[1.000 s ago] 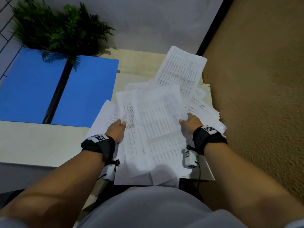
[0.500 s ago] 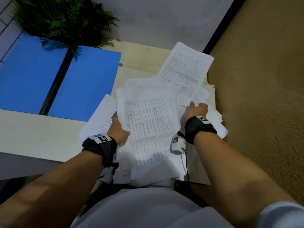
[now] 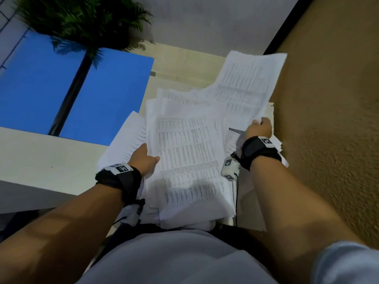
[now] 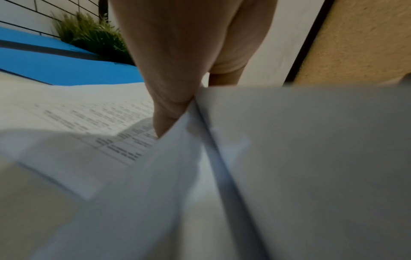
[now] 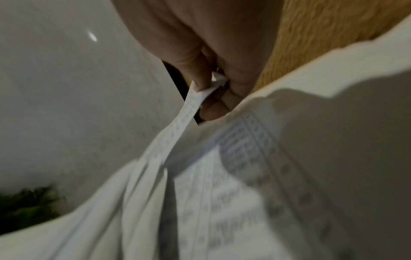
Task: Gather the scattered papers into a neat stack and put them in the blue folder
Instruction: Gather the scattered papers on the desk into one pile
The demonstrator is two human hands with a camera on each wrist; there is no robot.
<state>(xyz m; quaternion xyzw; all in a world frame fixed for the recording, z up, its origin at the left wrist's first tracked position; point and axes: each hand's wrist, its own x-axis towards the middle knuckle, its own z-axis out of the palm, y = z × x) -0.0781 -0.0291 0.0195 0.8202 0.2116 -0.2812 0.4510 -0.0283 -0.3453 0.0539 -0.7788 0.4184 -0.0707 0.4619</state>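
Pinching a single printed sheet [image 3: 249, 83] at its near edge with my right hand [image 3: 258, 128], thumb and fingers closed on the paper, clear in the right wrist view; the sheet slants up and away toward the textured tan wall [image 3: 332, 99]. My left hand [image 3: 143, 159] is tucked against the left side of the loose pile of papers [image 3: 184, 152], thumb on top, other fingers hidden under the sheets, so the exact grip I cannot tell. Pile sits uneven on the pale table [image 3: 41, 160], edges fanned, some overhanging the near edge. Blue folder [image 3: 92, 95] lies open and flat to the left, just beside the pile. Fern plant [image 3: 82, 19] stands at the folder's far edge.
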